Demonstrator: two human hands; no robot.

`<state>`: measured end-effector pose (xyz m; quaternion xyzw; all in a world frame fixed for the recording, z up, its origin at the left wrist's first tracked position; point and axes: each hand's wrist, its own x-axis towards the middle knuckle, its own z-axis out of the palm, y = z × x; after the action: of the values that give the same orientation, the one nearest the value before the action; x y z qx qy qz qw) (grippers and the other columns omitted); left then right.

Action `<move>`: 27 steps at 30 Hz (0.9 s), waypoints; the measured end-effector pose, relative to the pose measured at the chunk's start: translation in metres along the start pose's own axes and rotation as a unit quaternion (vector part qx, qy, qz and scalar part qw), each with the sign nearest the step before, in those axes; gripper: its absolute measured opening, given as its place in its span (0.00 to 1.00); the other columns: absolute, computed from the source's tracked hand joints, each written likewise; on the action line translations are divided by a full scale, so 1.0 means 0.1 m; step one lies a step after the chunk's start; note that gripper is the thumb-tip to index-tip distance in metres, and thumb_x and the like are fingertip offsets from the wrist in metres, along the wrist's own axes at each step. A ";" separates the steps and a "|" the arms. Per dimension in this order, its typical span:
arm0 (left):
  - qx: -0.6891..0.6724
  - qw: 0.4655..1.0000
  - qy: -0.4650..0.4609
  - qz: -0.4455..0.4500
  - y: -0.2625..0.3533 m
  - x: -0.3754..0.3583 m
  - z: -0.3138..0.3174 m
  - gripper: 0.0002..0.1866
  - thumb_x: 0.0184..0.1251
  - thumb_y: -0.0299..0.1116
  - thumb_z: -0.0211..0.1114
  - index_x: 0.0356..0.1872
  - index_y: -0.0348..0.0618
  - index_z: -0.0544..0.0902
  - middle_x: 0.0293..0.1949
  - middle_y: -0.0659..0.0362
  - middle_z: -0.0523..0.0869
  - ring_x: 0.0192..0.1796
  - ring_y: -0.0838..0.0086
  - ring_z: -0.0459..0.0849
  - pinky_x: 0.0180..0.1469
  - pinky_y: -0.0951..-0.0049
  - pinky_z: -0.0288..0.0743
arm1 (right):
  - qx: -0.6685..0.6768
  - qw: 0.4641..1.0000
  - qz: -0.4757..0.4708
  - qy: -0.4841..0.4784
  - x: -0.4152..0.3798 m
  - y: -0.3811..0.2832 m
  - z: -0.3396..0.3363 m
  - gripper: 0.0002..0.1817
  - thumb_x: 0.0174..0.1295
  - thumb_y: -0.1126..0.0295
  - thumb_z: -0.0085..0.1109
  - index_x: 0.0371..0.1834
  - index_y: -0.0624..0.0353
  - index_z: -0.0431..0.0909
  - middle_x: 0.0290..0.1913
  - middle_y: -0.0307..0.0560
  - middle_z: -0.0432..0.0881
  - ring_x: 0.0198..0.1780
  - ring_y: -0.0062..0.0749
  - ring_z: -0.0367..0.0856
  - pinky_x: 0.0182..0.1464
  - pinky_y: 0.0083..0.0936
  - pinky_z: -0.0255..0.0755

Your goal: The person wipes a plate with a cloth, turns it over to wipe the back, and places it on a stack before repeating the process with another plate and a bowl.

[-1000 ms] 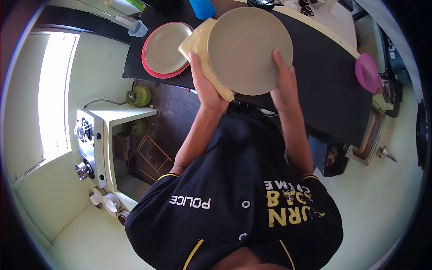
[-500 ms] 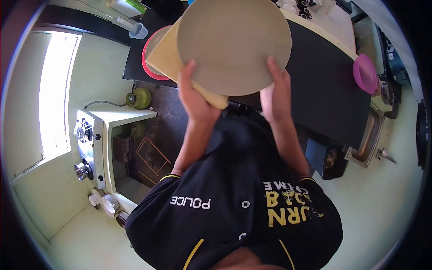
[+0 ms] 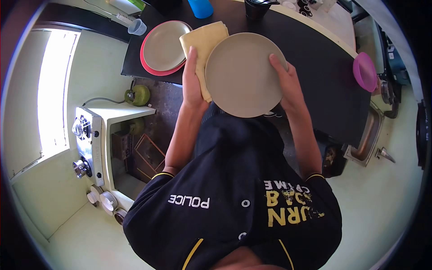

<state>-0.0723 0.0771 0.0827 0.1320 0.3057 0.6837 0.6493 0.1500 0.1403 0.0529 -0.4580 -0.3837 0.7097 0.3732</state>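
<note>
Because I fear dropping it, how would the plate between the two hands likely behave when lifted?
The plate is probably stiff, since its round outline shows no sag. Its smooth-looking face might slip against the right hand.

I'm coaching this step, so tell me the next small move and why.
I'd probably have the left hand draw the yellow cloth across the plate's visible face: that hand already holds the cloth by the plate's left edge, the right hand grips the right edge, and no cloth covers that face.

Pale-yellow cloth [image 3: 208, 39], perhaps taupe plate [image 3: 243, 78]
</note>
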 end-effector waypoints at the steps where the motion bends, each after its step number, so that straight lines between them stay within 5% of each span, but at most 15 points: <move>1: 0.008 1.000 0.009 0.018 -0.03 -0.03 0.02 0.32 0.90 0.53 0.48 0.76 0.34 0.69 0.66 0.47 0.84 0.64 0.60 0.88 0.65 0.60 0.85 | 0.019 1.000 0.003 0.018 -0.02 0.08 0.03 0.27 0.79 0.51 0.63 0.62 0.67 0.82 0.49 0.46 0.90 0.48 0.28 0.89 0.52 0.27 0.84; 11: 0.033 0.987 0.061 0.147 -0.73 -0.34 0.25 0.34 0.91 0.58 0.38 0.81 0.42 0.65 0.75 0.52 0.76 0.76 0.60 0.77 0.78 0.56 0.70 | 0.261 0.949 -0.025 0.173 0.06 0.16 0.65 0.26 0.83 0.54 0.59 0.68 0.67 0.77 0.56 0.47 0.86 0.55 0.33 0.87 0.58 0.34 0.83; 14: 0.001 0.994 0.007 0.105 -0.74 -0.39 0.23 0.33 0.92 0.57 0.37 0.81 0.43 0.65 0.77 0.53 0.74 0.78 0.59 0.74 0.81 0.55 0.66 | 0.285 0.930 -0.120 0.200 0.11 0.10 0.70 0.28 0.85 0.54 0.54 0.72 0.69 0.71 0.64 0.53 0.82 0.62 0.38 0.85 0.61 0.37 0.84; 17: -0.090 0.996 0.005 0.026 -0.64 -0.35 0.28 0.32 0.91 0.56 0.41 0.80 0.42 0.68 0.76 0.51 0.76 0.76 0.57 0.77 0.79 0.54 0.70 | 0.241 0.933 -0.165 0.211 0.02 -0.09 0.72 0.28 0.85 0.54 0.54 0.71 0.70 0.71 0.62 0.52 0.83 0.61 0.38 0.86 0.61 0.38 0.84; 21: -0.065 0.995 -0.044 -0.061 -0.60 -0.28 0.05 0.31 0.88 0.53 0.50 0.77 0.40 0.72 0.73 0.49 0.79 0.72 0.54 0.81 0.75 0.52 0.75 | 0.167 0.972 -0.119 0.117 0.03 -0.11 0.49 0.30 0.83 0.51 0.57 0.69 0.69 0.74 0.58 0.50 0.85 0.57 0.34 0.87 0.60 0.34 0.84; 27: -0.202 0.968 -0.097 -0.112 -1.03 -0.28 -0.41 0.28 0.87 0.51 0.53 0.74 0.39 0.73 0.68 0.51 0.83 0.65 0.58 0.85 0.70 0.55 0.81 | 0.097 0.995 -0.019 0.014 -0.04 -0.12 0.38 0.29 0.81 0.49 0.60 0.66 0.68 0.79 0.56 0.48 0.88 0.55 0.28 0.87 0.59 0.29 0.82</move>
<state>-0.0093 0.0368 -0.0038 0.0286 0.1093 0.6380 0.7617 0.1177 0.1346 0.0755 -0.4224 -0.3167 0.7296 0.4347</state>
